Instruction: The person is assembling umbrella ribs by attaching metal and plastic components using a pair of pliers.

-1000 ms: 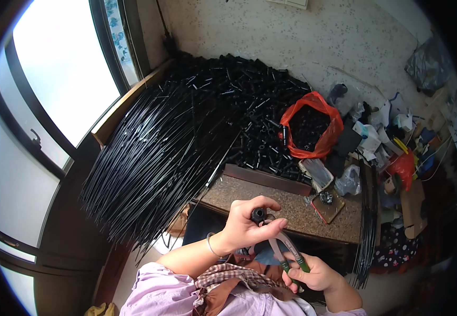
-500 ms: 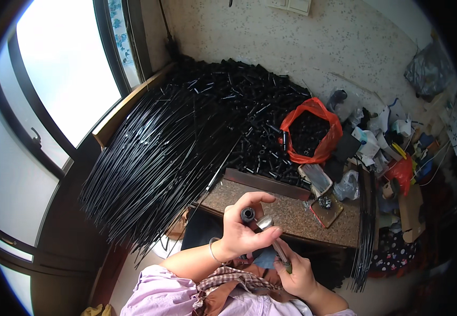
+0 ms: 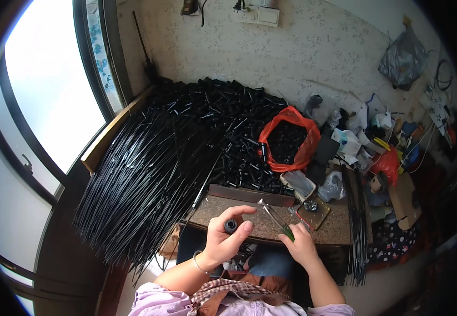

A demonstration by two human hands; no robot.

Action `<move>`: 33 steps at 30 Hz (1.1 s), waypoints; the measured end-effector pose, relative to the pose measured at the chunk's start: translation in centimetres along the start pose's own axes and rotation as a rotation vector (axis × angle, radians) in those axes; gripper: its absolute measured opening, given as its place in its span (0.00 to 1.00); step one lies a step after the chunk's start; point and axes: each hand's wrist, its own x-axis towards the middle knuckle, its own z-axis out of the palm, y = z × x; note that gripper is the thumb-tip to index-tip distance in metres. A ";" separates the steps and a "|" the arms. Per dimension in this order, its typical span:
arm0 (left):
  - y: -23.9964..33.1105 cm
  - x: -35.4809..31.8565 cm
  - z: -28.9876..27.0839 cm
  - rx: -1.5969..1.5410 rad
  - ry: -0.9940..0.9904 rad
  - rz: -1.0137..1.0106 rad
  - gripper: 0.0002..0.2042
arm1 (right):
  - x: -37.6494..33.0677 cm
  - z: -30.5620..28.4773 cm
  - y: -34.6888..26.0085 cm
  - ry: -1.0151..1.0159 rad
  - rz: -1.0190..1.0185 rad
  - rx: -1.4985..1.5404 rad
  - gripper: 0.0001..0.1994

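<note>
My left hand (image 3: 223,238), with a bangle on its wrist, is above the table's near edge. It is closed round a short black tube (image 3: 230,226), whose hollow round end faces up between the spread thumb and forefinger. To the right, my right hand (image 3: 301,245) grips the green handle of a slim metal tool (image 3: 275,217). The tool's shaft slants up and left over the table, with a small silvery end pointing away from me. Its exact kind is unclear. The two hands are apart, and the tool does not touch the tube.
Black tubes (image 3: 212,105) are heaped behind a low board (image 3: 250,195). Long thin black rods (image 3: 133,184) fan out at left. A red plastic bag (image 3: 312,147) holds small black parts. Right of it lie a shallow tray (image 3: 315,220), clutter and more rods (image 3: 355,226) overhanging the edge.
My right hand has moved up and right, drawing the tool away from the tube and out over the table. My left hand still holds the tube. The view has shifted.
</note>
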 end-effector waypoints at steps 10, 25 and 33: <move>-0.7 -0.7 0.2 -0.065 0.019 0.071 0.24 | 0.2 3.5 5.4 -0.001 0.032 -0.468 0.23; 6.5 5.4 4.2 -0.221 0.328 0.436 0.31 | -4.7 -3.9 0.9 0.100 -0.240 0.323 0.29; 4.3 2.8 1.0 0.560 -0.661 0.536 0.18 | -4.2 -11.8 13.3 0.596 0.442 -0.263 0.26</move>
